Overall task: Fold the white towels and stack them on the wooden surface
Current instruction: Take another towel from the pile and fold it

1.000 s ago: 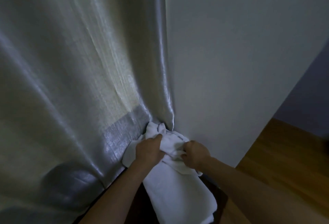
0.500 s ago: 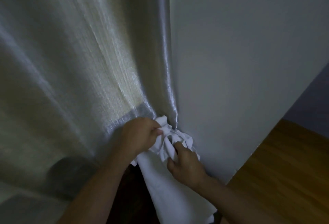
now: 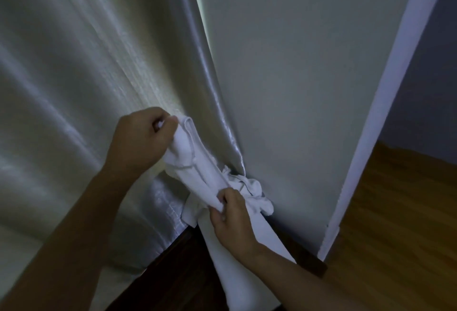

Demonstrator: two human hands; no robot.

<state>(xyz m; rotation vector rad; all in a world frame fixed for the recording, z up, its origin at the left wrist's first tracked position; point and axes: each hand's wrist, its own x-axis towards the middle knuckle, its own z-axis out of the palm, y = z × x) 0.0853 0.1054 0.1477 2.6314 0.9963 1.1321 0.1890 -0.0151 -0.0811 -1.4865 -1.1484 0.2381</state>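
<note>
Between the two hands a white towel [image 3: 195, 162] is stretched, the left hand [image 3: 141, 142] gripping its upper end in a fist and the right hand [image 3: 232, 221] pinching its lower part, above a folded towel [image 3: 237, 283] on the dark wooden surface [image 3: 178, 276]

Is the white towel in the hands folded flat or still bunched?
Bunched: the white towel is a crumpled rope gripped between the left hand and right hand.

The folded towel [image 3: 247, 278] is running off the bottom edge, its lower end unseen. The left hand [image 3: 141, 142] is covering the raised towel's [image 3: 195, 162] top corner; the curtain [image 3: 74, 88] is hiding the counter's [image 3: 173, 273] far part.
</note>
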